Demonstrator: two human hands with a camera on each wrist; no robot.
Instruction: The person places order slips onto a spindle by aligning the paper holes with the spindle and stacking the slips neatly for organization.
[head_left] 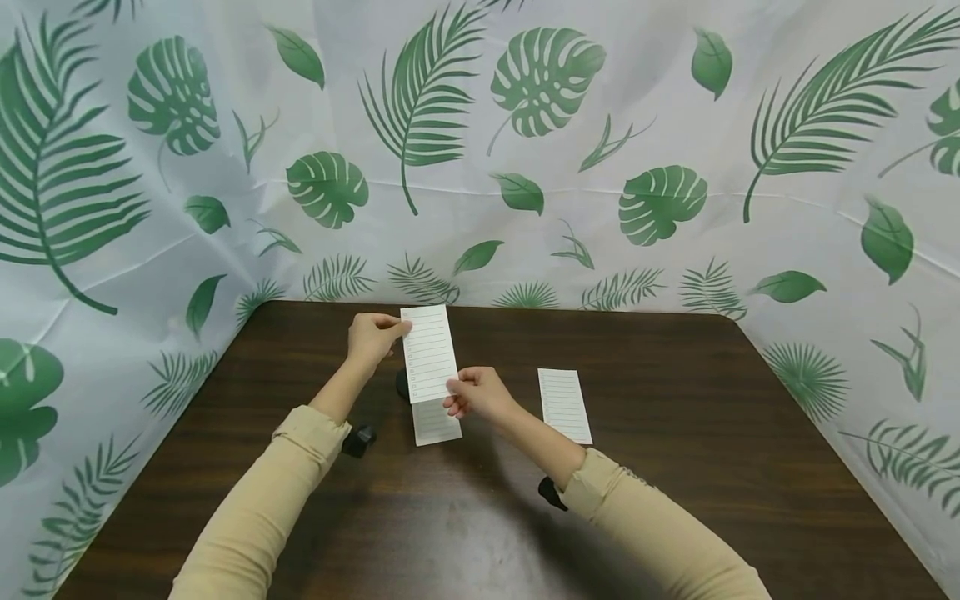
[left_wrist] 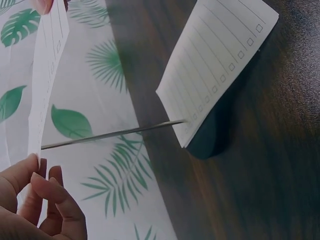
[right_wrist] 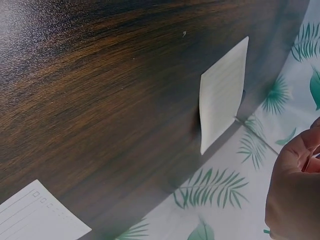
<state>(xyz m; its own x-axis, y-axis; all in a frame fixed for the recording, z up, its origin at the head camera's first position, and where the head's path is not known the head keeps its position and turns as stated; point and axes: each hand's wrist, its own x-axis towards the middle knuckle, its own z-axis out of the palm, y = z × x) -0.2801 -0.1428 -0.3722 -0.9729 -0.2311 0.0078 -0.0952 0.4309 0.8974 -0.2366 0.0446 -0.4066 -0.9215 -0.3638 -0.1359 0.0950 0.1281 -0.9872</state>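
Note:
My left hand (head_left: 372, 337) pinches the upper left edge of a white lined checklist sheet (head_left: 429, 354) between thumb and finger. The right hand (head_left: 483, 392) pinches the same sheet at its lower right corner. Below it a thin metal spike (left_wrist: 115, 134) rises from a round black base (left_wrist: 210, 135). Similar lined paper (left_wrist: 215, 60) is threaded low on the spike, close over the base. In the left wrist view the spike's upper end meets the held sheet near the left fingertips. Only part of the right hand shows in its own wrist view.
More white lined paper (head_left: 565, 406) lies on the dark wooden table (head_left: 675, 467), right of the spike and partly behind the right forearm. A white curtain (head_left: 450, 233) with green leaf prints hangs behind the table and along its sides.

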